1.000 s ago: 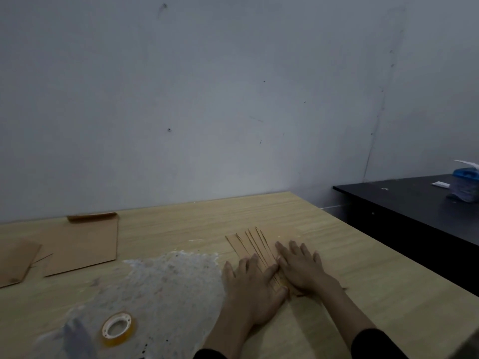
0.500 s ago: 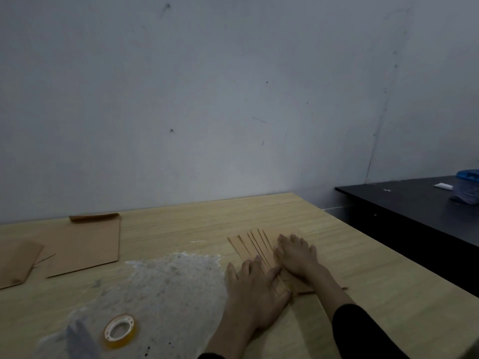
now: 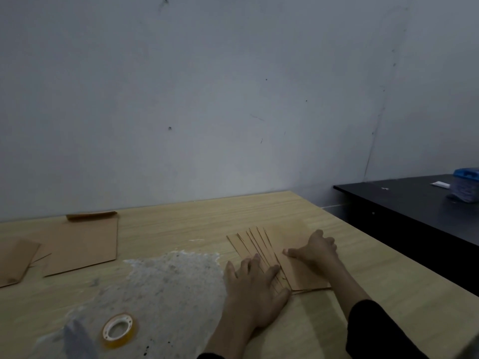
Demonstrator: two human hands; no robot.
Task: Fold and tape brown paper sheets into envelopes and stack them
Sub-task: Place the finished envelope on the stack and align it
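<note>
On the pale wooden worktop (image 3: 181, 224), the fanned envelopes (image 3: 259, 244) lie nearer its right edge. The left hand (image 3: 255, 288) presses them with flat, spread fingers. The right hand (image 3: 317, 248) rests on them with fingers bent, and I cannot tell whether it grasps them. Uneven pressure could skew the stack further.

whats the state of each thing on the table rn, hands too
fanned brown sheets, spread flat, pinned under both hands
left hand, flat, fingers spread, pressing the sheets
right hand, resting on the sheets, fingers bent; grip unclear
tape roll, lying flat, untouched
large envelope, flat, far flap raised
second envelope, flat, cut off by the frame edge
</note>
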